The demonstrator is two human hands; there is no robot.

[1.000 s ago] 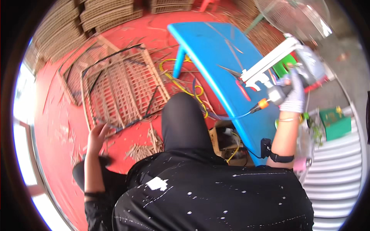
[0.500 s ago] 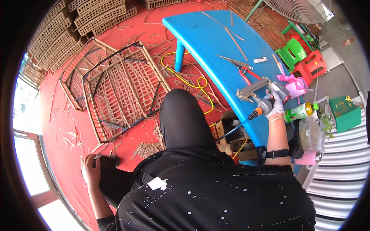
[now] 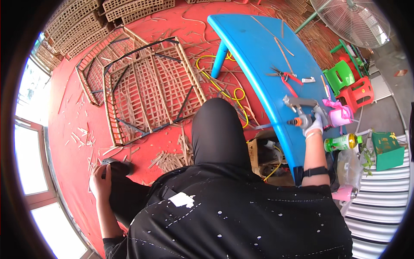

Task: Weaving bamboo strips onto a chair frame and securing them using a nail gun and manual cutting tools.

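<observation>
At the right, my right hand (image 3: 317,124), in a white glove, is closed round the handle of a grey air staple gun (image 3: 302,103) on the blue table (image 3: 258,47). An orange and black hose coupling (image 3: 295,122) sticks out of the gun's near end, with a blurred blue air hose running left from it. Bare, my left hand (image 3: 100,181) rests on my bent left leg with nothing visible in it, its fingers loosely bent and apart. Red-handled pliers (image 3: 290,82) lie past the gun, next to a small white object (image 3: 308,80).
Woven bamboo frames (image 3: 146,86) lean on the red floor (image 3: 64,151). A pile of bamboo offcuts (image 3: 168,160) lies near my knee, with a yellow hose (image 3: 237,97) beside the table. Bamboo crates (image 3: 77,26), small plastic chairs (image 3: 340,75), a bottle (image 3: 340,142) and a fan (image 3: 351,21) stand around.
The view has shifted, so the table and frames sit further right. The staple gun has turned in my right hand on the table. My left hand stays on my leg.
</observation>
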